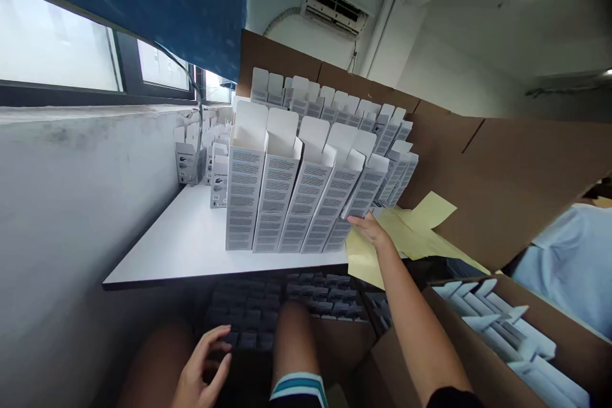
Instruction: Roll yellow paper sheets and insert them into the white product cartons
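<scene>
My right hand [370, 229] reaches to the right end of a front row of tall printed cartons. Its fingers are at the lower end of one grey-white carton [367, 186], which sits higher than its neighbours and leans right; part of the grip is hidden. Beside it stand several like cartons [272, 201] with their top flaps up, upright or slightly tilted. Low in the view, over my lap, my left hand [205, 366] has its fingers curved and apart, with nothing in it.
The cartons stand on a white table [191, 223] against a wall. More cartons [325, 102] fill the back, before a brown cardboard sheet [440, 146]. Yellow paper [430, 213] lies right. A cardboard box [478, 338] of white cartons stands lower right, near a person in light blue [574, 261].
</scene>
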The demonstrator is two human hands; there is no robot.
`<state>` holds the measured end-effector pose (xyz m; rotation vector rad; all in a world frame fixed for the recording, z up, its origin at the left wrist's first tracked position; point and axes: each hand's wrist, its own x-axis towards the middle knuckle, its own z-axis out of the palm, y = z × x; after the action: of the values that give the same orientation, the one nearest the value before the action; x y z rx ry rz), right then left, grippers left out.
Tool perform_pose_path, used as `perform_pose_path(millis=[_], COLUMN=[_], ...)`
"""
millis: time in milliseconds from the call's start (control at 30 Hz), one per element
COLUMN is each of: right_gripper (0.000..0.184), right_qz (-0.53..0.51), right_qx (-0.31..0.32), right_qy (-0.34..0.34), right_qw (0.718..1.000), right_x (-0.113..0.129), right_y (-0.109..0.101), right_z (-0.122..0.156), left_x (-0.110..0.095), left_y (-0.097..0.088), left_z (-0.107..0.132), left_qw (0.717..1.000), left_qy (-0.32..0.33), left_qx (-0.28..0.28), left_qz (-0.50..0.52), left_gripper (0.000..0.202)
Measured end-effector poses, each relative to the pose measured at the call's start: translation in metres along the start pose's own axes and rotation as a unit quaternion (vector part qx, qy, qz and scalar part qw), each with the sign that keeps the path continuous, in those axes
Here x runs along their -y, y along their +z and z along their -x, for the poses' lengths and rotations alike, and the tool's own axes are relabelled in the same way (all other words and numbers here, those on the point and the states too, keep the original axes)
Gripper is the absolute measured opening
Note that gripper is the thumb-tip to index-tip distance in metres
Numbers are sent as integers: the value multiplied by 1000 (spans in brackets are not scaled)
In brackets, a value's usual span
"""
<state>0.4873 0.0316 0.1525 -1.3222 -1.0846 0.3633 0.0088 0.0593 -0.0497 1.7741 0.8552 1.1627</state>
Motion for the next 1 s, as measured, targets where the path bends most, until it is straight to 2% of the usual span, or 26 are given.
perform_pose_path(millis=[200,500,767,1000], right_gripper=[79,72,69,74], right_qz=[6,3,-23,-3], right_qx=[10,6,24,22], right_qy=[13,-5,18,10], right_qw=[1000,1000,999,1000], right_x=[-4,-3,6,18], right_y=[-11,-5,-10,-12], right_z=[-13,-14,-17,-18], left_x=[1,1,18,10], left_y=[-1,1,3,2], left_z=[1,2,9,6], left_qw=[1000,998,996,997], left_qy=[-17,-64,-80,-65], left_qx=[18,20,37,39], left_qz=[-12,-2,-1,-13], left_gripper=[36,44,42,39])
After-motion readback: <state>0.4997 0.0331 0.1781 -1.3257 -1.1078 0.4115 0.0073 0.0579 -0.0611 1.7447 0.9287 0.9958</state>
